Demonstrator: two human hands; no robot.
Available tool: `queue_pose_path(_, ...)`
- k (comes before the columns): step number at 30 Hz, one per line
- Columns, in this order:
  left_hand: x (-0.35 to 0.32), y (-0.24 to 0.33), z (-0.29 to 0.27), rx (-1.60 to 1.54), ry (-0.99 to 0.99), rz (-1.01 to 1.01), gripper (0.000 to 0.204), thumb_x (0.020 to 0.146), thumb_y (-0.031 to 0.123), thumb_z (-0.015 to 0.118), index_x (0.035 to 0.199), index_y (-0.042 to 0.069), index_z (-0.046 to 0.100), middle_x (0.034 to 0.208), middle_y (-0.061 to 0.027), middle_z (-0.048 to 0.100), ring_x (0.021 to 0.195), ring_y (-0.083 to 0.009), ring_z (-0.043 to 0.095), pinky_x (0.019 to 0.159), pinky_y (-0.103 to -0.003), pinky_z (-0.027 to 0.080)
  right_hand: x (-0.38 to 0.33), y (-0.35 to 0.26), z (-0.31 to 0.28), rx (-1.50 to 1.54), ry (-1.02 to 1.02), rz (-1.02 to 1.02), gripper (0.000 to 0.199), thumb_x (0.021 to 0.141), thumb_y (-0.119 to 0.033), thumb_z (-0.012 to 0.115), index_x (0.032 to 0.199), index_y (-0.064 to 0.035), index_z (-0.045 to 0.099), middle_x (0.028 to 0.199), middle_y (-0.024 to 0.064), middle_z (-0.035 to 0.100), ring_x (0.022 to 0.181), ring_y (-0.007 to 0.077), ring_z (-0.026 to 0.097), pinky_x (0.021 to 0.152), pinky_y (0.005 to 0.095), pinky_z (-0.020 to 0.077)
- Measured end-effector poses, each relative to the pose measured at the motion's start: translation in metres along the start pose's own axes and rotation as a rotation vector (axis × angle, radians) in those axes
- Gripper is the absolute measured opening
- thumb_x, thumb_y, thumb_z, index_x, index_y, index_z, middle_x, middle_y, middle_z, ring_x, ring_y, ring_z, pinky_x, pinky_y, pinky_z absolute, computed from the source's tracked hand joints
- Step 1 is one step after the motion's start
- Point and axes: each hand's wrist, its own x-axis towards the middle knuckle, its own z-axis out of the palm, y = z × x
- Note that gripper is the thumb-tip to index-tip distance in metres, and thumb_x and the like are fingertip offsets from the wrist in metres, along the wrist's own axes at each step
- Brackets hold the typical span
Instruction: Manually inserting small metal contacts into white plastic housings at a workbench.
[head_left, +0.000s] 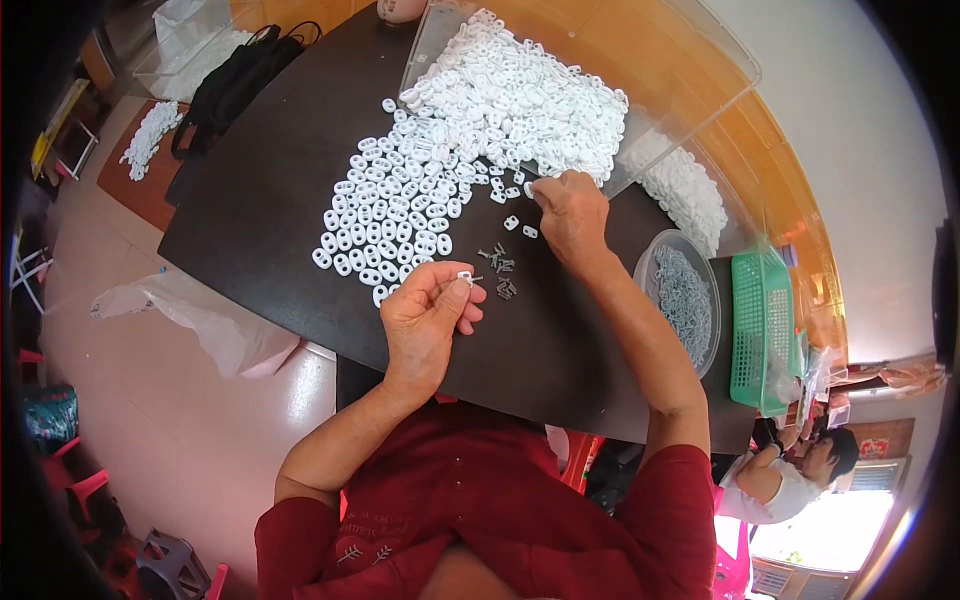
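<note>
Head view: dark brown table (260, 215) on a pale tiled floor, orange-brown trim running behind its far edge. Left hand (428, 318) sits near the table's near edge, palm up, fingers curled together — thumb and forefinger pinched on one small white plastic piece (465, 275) with what looks like a metal pin sticking out of it. Just beyond the fingertips, a small scatter of metal pins (500, 268) lies loose on the table surface. Right hand (572, 215) reaches toward the table's middle, knuckles up, fingertips closed on a white piece at the near fringe of the big pile of white plastic pieces (500, 100); can't tell more of the grip, the hand's back hides it. That pile spills out of a tipped clear plastic bin (700, 70) at the far edge and thins into a flat spread of single pieces (390, 215) left of centre. Round clear bowl of metal parts (683, 295) stands at the right edge, green plastic basket (765, 325) just beside it. Black bag (235, 80) at the far-left corner. Crumpled clear plastic bag (200, 315) hangs off the left edge. Another person (790, 475) sits low right, well apart from the table.
</note>
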Motion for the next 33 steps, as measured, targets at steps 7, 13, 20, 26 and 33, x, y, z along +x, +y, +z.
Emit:
queue_pose_path(7,0.000,-0.001,-0.002,0.000,-0.003,-0.007,0.014,0.090,0.006,0.055,0.101,-0.002,0.058,0.081,-0.0080,0.064,0.063,-0.0084,0.057,0.054,-0.020,0.046,0.002,-0.007,-0.008,0.094,-0.031,0.157,0.008,0.074,-0.013,0.067,0.081,-0.0090,0.068,0.072,0.0105,0.058,0.075,0.0283,0.056,0.065,0.0389,0.0444)
queue_pose_path(13,0.000,-0.001,-0.001,-0.001,0.004,0.008,0.016,0.090,0.007,0.055,0.100,-0.004,0.058,0.081,-0.0110,0.064,0.063,-0.0115,0.058,0.054,-0.023,0.047,0.005,-0.009,0.001,0.044,-0.124,0.130,0.008,0.073,-0.011,0.066,0.077,-0.0054,0.062,0.075,0.0115,0.059,0.077,0.0302,0.056,0.066,0.0402,0.0440)
queue_pose_path(20,0.002,-0.001,0.000,-0.023,-0.025,0.004,0.016,0.090,0.007,0.056,0.102,-0.002,0.058,0.082,-0.0066,0.063,0.066,-0.0076,0.057,0.055,-0.019,0.044,0.004,-0.012,-0.006,0.084,-0.140,0.132,0.010,0.073,-0.011,0.066,0.079,-0.0050,0.060,0.076,0.0124,0.058,0.079,0.0307,0.055,0.067,0.0411,0.0438)
queue_pose_path(26,0.002,-0.001,-0.001,-0.012,-0.035,0.016,0.015,0.090,0.008,0.056,0.101,-0.002,0.059,0.082,-0.0066,0.063,0.066,-0.0073,0.057,0.055,-0.019,0.044,0.010,-0.011,-0.006,0.111,-0.266,0.192,0.013,0.071,-0.009,0.064,0.082,-0.0033,0.060,0.079,0.0181,0.057,0.078,0.0352,0.055,0.067,0.0455,0.0445)
queue_pose_path(33,0.000,0.002,0.001,0.013,-0.050,0.027,0.016,0.089,0.010,0.058,0.101,0.000,0.061,0.083,-0.0041,0.063,0.068,-0.0064,0.056,0.056,-0.018,0.044,0.009,-0.008,-0.013,0.149,-0.231,0.254,0.014,0.070,-0.012,0.067,0.078,-0.0023,0.061,0.069,0.0134,0.060,0.066,0.0261,0.059,0.060,0.0367,0.0448)
